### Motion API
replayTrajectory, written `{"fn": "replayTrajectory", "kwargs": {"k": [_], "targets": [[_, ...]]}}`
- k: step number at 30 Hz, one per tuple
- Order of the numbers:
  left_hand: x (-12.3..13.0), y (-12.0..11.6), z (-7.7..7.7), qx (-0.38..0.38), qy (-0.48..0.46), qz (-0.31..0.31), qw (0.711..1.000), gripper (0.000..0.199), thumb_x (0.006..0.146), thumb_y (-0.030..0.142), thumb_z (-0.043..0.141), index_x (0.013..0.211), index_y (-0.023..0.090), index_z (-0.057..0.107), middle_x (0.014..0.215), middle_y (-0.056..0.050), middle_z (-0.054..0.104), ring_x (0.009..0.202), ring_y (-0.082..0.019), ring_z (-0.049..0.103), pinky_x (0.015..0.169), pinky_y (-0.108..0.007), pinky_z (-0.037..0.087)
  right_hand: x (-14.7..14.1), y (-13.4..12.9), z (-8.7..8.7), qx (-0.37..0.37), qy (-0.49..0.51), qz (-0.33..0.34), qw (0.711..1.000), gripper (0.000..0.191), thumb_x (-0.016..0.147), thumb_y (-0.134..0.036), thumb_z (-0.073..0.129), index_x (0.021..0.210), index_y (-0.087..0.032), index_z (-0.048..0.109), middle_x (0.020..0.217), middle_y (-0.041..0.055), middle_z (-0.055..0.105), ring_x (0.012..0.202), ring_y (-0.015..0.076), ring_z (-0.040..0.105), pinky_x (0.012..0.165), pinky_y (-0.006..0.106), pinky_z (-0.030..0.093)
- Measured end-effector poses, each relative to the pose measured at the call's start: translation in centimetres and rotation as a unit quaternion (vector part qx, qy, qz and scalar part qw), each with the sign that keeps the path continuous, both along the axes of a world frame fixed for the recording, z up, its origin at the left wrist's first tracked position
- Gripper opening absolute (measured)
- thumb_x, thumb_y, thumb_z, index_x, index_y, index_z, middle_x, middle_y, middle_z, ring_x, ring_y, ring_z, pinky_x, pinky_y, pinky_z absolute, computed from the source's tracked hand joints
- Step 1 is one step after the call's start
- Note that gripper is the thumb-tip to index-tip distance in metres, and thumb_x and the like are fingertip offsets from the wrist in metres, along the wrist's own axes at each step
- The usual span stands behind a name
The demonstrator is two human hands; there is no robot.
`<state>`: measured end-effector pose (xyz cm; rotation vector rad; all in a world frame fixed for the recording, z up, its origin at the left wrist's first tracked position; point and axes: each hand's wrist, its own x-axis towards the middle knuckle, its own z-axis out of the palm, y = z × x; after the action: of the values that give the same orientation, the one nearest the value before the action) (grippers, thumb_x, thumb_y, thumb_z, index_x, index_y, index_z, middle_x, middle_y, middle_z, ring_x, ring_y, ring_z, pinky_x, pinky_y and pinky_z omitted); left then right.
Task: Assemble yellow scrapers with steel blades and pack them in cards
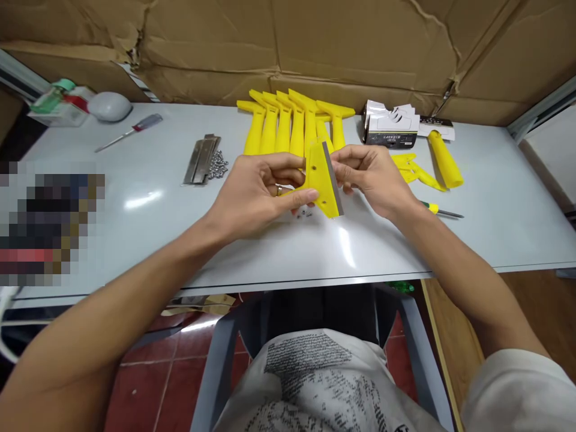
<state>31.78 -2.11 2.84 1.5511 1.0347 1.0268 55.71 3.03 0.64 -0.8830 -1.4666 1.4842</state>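
My left hand (252, 195) is closed around a yellow scraper (320, 189), its thumb pressed on the flat head, where two small holes show. Along the head's right edge runs a thin grey metal blade (333, 180). Fingers of my right hand (375, 180) pinch that blade near its upper part. Below the scraper a few small screws (305, 213) lie on the white table (279, 255). Partly behind my right forearm is a screwdriver (443, 213) with a yellow and green handle.
Several yellow scraper handles (283, 129) stand in a row at the back. Left are stacked metal blades (200, 159), a screw pile (218, 165) and another screwdriver (146, 123). Right are a black-and-white box (390, 123), yellow parts (407, 168) and a yellow sleeve (445, 161). Cardboard (360, 42) lines the back.
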Motion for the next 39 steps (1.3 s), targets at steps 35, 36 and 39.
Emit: {"fn": "replayTrajectory", "kwargs": {"k": [35,36,39], "targets": [[0.5,-0.1,-0.3,0.034,0.028,0.041,0.998,0.059,0.078,0.060,0.112,0.102,0.028,0.068,0.097,-0.001,0.083,0.095,-0.027,0.084,0.072,-0.037,0.071,-1.3,-2.1,0.9,0.029,-0.024,-0.001,0.999,0.065,0.070,-0.073,0.112,0.086,-0.021,0.077,0.088,0.0000,0.072,0.075,0.0115,0.055,0.063,0.027,0.046],[0.5,-0.1,-0.3,0.031,0.027,0.041,0.998,0.059,0.079,0.060,0.112,0.104,0.029,0.068,0.100,-0.001,0.084,0.097,-0.027,0.085,0.071,-0.036,0.070,-1.3,-2.1,0.8,0.028,-0.023,0.002,0.999,0.066,0.069,-0.074,0.112,0.088,-0.022,0.077,0.089,0.0000,0.073,0.075,0.0117,0.056,0.062,0.028,0.046],[0.3,0.0,-0.2,0.015,0.019,0.034,0.999,0.061,0.080,0.063,0.110,0.108,0.029,0.069,0.106,-0.003,0.086,0.100,-0.028,0.086,0.066,-0.035,0.068,-1.6,-2.1,0.5,0.040,-0.022,0.004,0.999,0.065,0.075,-0.077,0.108,0.092,-0.022,0.078,0.090,0.0004,0.072,0.074,0.0118,0.058,0.062,0.029,0.048]]}}
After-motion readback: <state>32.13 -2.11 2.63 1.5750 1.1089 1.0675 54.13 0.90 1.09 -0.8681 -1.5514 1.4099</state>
